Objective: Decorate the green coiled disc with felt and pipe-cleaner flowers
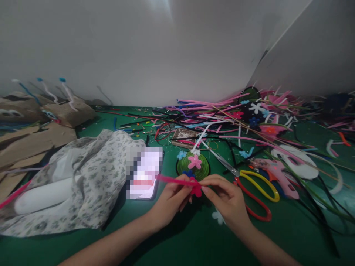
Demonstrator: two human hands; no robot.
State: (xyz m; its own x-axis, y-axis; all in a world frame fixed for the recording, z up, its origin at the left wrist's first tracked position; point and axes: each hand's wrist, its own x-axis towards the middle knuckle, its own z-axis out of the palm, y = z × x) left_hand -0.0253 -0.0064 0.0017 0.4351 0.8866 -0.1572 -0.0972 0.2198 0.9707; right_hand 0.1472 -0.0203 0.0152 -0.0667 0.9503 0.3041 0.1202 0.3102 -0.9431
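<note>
The left hand and right hand, fingers pinched together, hold one magenta flower near one green disc, one phone and one pair of scissors.

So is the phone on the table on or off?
On: the phone is lit up, bright and pale with a pinkish band. What it shows is too blurred to tell.

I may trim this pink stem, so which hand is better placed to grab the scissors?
Probably your right hand: the scissors lie close beside it, while your left hand is farther off, pinching the pink stem.
</note>
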